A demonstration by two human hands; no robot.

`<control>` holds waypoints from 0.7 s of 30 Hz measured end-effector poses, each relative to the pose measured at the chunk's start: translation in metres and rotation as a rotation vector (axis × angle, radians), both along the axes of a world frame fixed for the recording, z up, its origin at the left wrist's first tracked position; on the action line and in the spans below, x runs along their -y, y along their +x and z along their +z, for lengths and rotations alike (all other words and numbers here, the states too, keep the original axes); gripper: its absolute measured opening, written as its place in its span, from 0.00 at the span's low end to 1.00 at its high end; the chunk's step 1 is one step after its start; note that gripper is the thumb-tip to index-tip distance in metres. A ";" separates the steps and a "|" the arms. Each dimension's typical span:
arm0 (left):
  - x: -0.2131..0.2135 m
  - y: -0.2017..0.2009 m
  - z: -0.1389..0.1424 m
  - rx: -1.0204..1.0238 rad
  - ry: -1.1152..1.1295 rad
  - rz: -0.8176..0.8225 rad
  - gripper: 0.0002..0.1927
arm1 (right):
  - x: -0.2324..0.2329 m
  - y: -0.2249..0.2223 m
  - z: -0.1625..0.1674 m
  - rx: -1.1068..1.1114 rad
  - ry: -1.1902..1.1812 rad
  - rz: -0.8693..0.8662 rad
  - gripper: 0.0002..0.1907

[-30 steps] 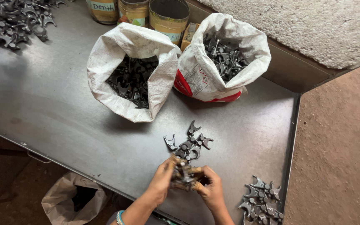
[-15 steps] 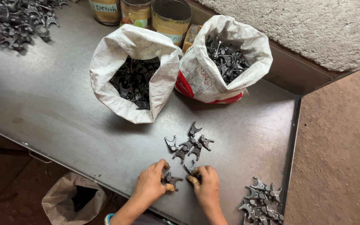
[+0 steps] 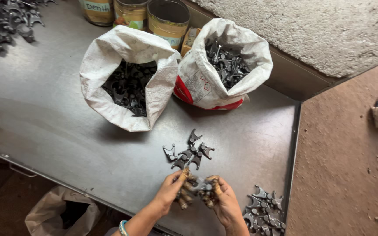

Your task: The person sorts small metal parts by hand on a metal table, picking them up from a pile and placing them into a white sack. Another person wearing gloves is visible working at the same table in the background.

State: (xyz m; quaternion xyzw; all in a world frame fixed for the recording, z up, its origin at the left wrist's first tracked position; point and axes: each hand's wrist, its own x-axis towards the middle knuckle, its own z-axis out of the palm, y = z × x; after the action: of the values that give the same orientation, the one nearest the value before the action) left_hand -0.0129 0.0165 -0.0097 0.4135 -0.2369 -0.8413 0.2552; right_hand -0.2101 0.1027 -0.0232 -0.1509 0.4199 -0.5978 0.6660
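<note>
My left hand (image 3: 172,191) and my right hand (image 3: 222,200) meet near the front edge of a grey metal table (image 3: 49,122). Both grip small dark metal parts (image 3: 197,189) held between them, with fingertips wrapped in tan tape. Just beyond my hands lies a small cluster of dark forked metal parts (image 3: 189,153). A second pile of similar parts (image 3: 263,209) sits to the right of my right hand, near the table's corner.
Two open white sacks (image 3: 130,83) (image 3: 226,65) full of dark metal parts stand at the back. Behind them are three tins (image 3: 167,19). Another heap of parts (image 3: 3,22) lies far left. A sack (image 3: 62,214) sits on the floor below the table edge.
My hands were apart on the table picking at parts; now they are raised slightly and pressed together around parts.
</note>
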 end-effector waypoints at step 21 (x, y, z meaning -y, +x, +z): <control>0.045 0.037 0.009 0.478 -0.613 -0.027 0.35 | 0.016 0.012 0.047 -1.735 0.031 0.201 0.19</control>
State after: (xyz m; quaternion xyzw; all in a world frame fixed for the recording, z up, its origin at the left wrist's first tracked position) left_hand 0.0246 -0.0286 -0.0010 0.4995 -0.5354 -0.6147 0.2933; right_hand -0.1979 0.0872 0.0242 -0.5802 0.7714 -0.2045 0.1629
